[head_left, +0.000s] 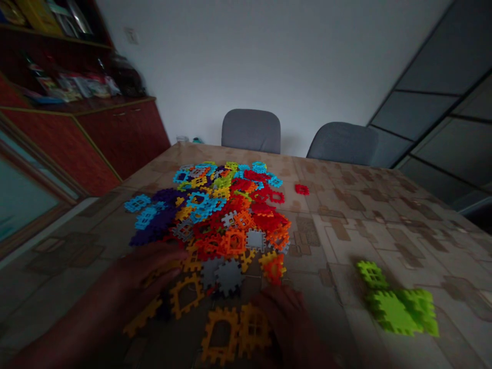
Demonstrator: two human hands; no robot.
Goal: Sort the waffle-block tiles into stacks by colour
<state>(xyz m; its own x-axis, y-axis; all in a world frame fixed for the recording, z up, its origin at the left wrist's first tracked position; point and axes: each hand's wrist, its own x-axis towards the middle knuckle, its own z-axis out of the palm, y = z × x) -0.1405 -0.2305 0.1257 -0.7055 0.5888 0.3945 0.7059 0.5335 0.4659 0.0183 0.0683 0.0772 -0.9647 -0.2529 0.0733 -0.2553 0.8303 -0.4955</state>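
A yellow windowed tile (253, 326) is seen at the near edge of the view, its right side covered by the fingers of the right hand (286, 312). Just to its left, a yellow arched tile (221, 313) is laid; together a row running left to right is formed, though whether they are interlocked cannot be told. The arched tile is set nearly square to the view, its longer side seemingly running front to back. By the right hand the windowed tile is touched with bent fingers; whether it is gripped cannot be told.

Farther left, a tilted yellow tile (176, 297) is turned askew, slanting up to the right. Beside it the left hand (154, 266) is held low over yellow pieces, fingers partly spread; whether anything is grasped is hidden by the dimness and blur.

Between the hands and the mixed heap (234, 241), the way is taken up by overlapping grey tiles (229, 277). In the heap, orange, red, blue, purple and yellow pieces are piled. At the right, green tiles (400, 312) are stacked apart on the desk (338, 215). Beyond its far edge, two grey chairs (251, 130) are placed.
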